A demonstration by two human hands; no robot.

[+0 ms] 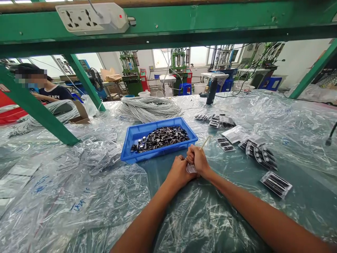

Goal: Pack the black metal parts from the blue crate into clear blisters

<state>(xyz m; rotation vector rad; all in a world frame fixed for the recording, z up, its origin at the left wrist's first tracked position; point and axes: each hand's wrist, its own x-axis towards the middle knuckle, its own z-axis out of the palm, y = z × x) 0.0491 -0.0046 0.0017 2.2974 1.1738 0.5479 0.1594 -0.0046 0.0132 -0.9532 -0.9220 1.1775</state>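
My left hand (179, 171) is closed at the front of the blue tray, its fingers around a small pale, clear-looking plastic piece (191, 169) with dark dots. My right hand (199, 161) presses against it in a fist, and a thin pale stick (206, 141) sticks out past the knuckles. Its lower end is hidden by the fingers. Just beyond both hands, the blue tray (155, 155) holds a heap of small black and silver metal-looking parts (168, 137). Right of my hands lies a clear pack of black pieces (225, 144).
More packs (260, 154) and one near pack (276, 183) lie to the right. Coiled grey cable (151, 107) and a dark upright tool (212, 91) stand behind. Flat clear pouches (98, 154) are piled left. A green post (50, 109) and overhead beam (210, 19) frame the plastic-covered table.
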